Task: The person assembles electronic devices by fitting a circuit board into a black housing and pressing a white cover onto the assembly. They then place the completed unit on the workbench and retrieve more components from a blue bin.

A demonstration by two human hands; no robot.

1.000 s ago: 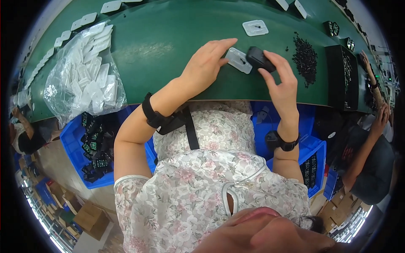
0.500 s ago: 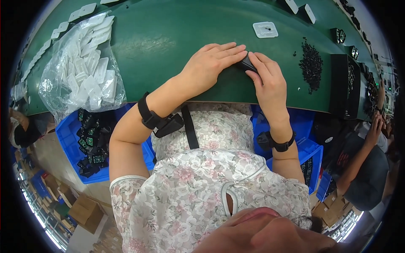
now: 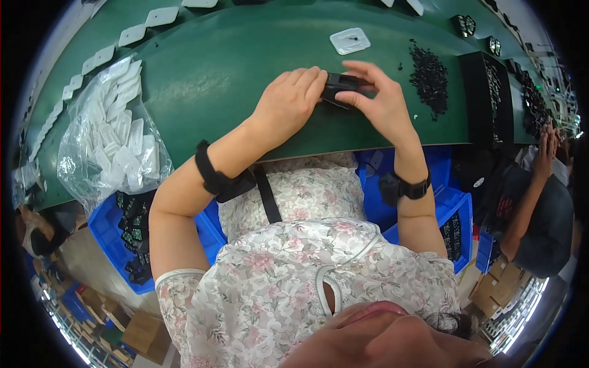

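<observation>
Over the green table, a black box-shaped casing (image 3: 337, 90) is between my two hands. My left hand (image 3: 289, 103) has its fingers pressed together on the casing's left end. My right hand (image 3: 381, 99) grips the other end, thumb on the near side and fingers curled over the far side. Beyond the hands lies a translucent white plastic tray (image 3: 341, 44) with a tiny dark part in it. To the right of my right hand, small black pieces (image 3: 427, 80) lie in a loose heap.
A clear bag of white plastic pieces (image 3: 116, 144) lies at the left. White pieces (image 3: 132, 35) line the table's far left. A black open box (image 3: 471, 98) stands at the right. Blue bins (image 3: 110, 236) sit below the table edge. A co-worker's hand (image 3: 545, 147) shows far right.
The casing has come up more into view between my hands. My right hand has opened its grip wider, its fingers lifting away from the left hand's. The whole view has shifted somewhat.
</observation>
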